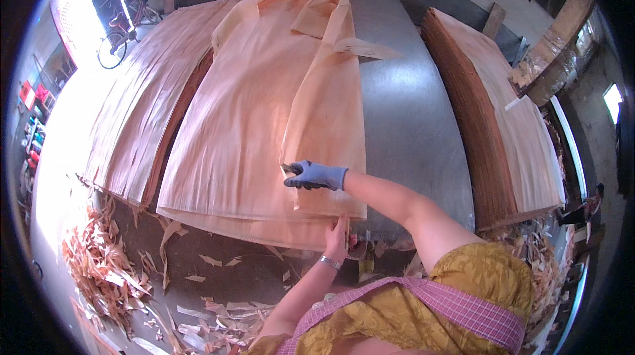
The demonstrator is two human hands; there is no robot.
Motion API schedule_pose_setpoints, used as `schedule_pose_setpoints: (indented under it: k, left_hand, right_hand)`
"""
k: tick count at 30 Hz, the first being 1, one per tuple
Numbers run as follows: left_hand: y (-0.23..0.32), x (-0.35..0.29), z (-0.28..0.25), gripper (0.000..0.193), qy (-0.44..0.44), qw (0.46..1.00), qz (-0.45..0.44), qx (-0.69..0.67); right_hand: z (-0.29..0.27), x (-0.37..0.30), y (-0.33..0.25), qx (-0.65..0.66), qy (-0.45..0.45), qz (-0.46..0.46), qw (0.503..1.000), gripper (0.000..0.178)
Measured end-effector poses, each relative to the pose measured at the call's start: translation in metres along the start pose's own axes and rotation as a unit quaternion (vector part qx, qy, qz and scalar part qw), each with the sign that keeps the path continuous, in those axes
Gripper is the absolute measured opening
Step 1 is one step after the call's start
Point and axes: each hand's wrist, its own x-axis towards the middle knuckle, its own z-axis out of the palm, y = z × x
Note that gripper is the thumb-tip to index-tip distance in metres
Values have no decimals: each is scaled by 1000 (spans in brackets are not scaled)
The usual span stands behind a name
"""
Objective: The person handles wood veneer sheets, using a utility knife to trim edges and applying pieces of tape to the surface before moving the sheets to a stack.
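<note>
While the right hand (315,176), in a blue-grey glove with dark fingertips, sits at the left edge of a narrow veneer strip (331,117), the bare left hand (336,240) is down at the near edge of the same layers, close to the right corner. The glove's thumb and fingers look pretty close together, but I honestly can't tell if they're pinching the strip or something small and dark. Same deal with the left: its fingertips touch the edge, can't say whether they've got a grip. There's a pale wristband (329,262) on that arm. The strip lies lengthwise along the right side of a wide veneer sheet (225,130), which is beside a bare grey metal surface (417,137). A loose pale scrap (364,47) pokes out over the metal further back. Veneer stacks flank everything, one left (149,104), one right (522,150), and curly offcuts (106,269) litter the floor.
</note>
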Motion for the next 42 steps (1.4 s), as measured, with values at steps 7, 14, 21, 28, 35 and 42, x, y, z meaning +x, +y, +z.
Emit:
schedule_pose_setpoints:
  k: [7, 14, 21, 28, 35, 42]
  left_hand:
    - [-19, 41, -3, 40, 26, 998, -2, 54]
    - [7, 28, 17, 43, 119, 968, -57, 215]
    - [-21, 33, 7, 39, 175, 961, -57, 205]
    - [-9, 40, 21, 43, 184, 946, -101, 247]
    - [-6, 43, 24, 40, 215, 943, -119, 224]
    - [-23, 42, 16, 42, 212, 949, -69, 223]
  right_hand:
    - [-181, 37, 91, -225, 421, -193, 858, 33]
    - [-470, 111, 173, -394, 577, -38, 715, 54]
    - [-524, 224, 106, -506, 395, -231, 731, 52]
    - [-524, 283, 86, -576, 330, -237, 709, 18]
    - [-539, 287, 106, -592, 332, -222, 700, 25]
    - [-536, 106, 149, -418, 417, -148, 794, 46]
